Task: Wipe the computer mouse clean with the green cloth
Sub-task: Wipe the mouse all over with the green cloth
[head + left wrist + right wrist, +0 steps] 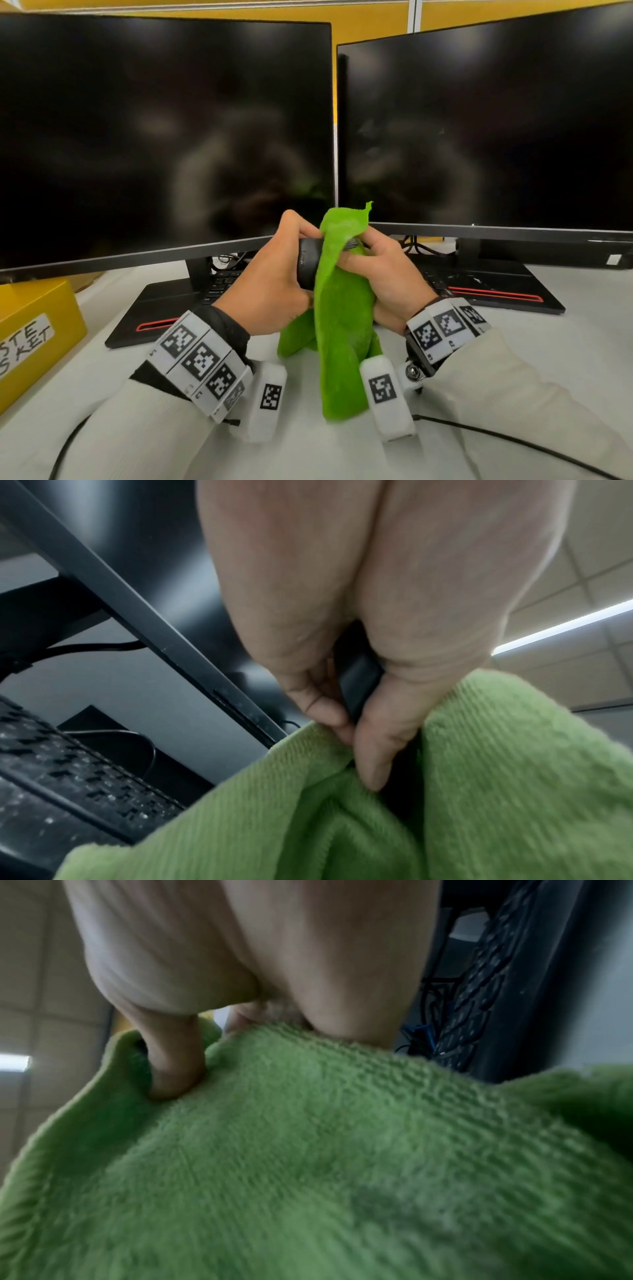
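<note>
Mid-wipe. Left hand [270, 284] grips the mouse [308, 262] and holds it up off the desk [513, 359], in front of the gap between the two dark monitors [164, 137]. Fingers are curled round the dark body, thumb on top, probably so the mouse stays fixed while the other hand rubs. In the left wrist view the fingertips [373, 750] clamp a dark edge with cloth bunched right against them.

Right hand [387, 277] is wrapped in the cloth [342, 325], fingers curled and pinching fabric onto the right end of the mouse. The thumb [174, 1064] digs into a fold in the right wrist view, which likely keeps the cloth taut under the fingers. Most of the mouse is hidden by cloth and hands; only the left part shows.

The rest of the cloth hangs down between the wrists, its lower end at or near the desk; whether it touches there I cannot tell. One corner sticks up above the hands.

Lifting the mouse probably gives access to its sides and underside. How clean it is can't be judged from here.

A keyboard [222, 281] sits behind, under the monitors. A yellow box [37, 329] is at far left. A black cable [513, 442] runs across the desk near the right sleeve.
</note>
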A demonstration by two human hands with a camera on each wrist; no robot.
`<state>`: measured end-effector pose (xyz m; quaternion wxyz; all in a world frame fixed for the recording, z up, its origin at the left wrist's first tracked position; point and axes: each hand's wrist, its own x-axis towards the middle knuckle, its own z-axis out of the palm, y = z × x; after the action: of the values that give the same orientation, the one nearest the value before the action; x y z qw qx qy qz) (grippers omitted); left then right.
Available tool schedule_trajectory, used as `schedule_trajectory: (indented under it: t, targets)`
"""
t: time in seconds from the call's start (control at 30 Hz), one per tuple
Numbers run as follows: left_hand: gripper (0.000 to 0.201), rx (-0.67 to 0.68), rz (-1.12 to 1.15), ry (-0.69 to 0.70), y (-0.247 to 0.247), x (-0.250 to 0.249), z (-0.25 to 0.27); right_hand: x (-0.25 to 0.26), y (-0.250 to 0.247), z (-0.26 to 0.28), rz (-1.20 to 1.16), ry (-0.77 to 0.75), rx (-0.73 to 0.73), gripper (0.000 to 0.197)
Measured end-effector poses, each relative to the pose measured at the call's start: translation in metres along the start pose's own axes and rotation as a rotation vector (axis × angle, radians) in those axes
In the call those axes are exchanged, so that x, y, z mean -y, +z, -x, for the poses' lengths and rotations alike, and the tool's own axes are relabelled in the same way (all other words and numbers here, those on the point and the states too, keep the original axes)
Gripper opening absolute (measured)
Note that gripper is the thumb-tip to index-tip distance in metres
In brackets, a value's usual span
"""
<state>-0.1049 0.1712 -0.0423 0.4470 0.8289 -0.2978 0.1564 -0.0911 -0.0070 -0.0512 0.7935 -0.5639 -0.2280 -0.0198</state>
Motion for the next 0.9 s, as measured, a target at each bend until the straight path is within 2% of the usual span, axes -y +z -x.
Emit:
schedule_trajectory:
  t: [0.17, 0.3, 0.37, 0.53, 0.67, 0.8, 0.83, 0.9]
  targets:
    - [0.065, 0.035, -0.096, -0.006, 0.002, -0.003, 0.0, 0.001, 0.006, 0.001, 0.023, -0.004, -0.08, 0.042]
    - [0.063, 0.037, -0.098, 0.005, 0.003, -0.005, 0.002, 0.004, 0.004, -0.002, -0.041, 0.069, -0.175, 0.021]
    - [0.066, 0.008, -0.082, -0.009, 0.001, -0.005, 0.002, 0.004, 0.001, -0.003, -0.109, 0.083, -0.188, 0.021]
    - [0.079, -0.071, -0.02, -0.028, -0.004, -0.009, 0.002, 0.003, -0.007, -0.005, -0.209, 0.085, -0.164, 0.025]
    - [0.079, -0.194, 0.002, -0.055, -0.006, -0.01, 0.001, 0.004, -0.015, -0.008, -0.417, 0.093, -0.159, 0.033]
    - [0.079, -0.282, 0.026, -0.053, -0.007, -0.011, 0.001, 0.006, -0.018, -0.007, -0.556, 0.175, -0.086, 0.03]
    - [0.078, -0.304, 0.03, -0.046, -0.008, -0.012, 0.0, 0.007, -0.017, -0.005, -0.557, 0.205, -0.057, 0.034]
    - [0.077, -0.346, 0.028, -0.026, -0.009, -0.012, 0.0, 0.008, -0.016, -0.001, -0.529, 0.257, 0.009, 0.056]
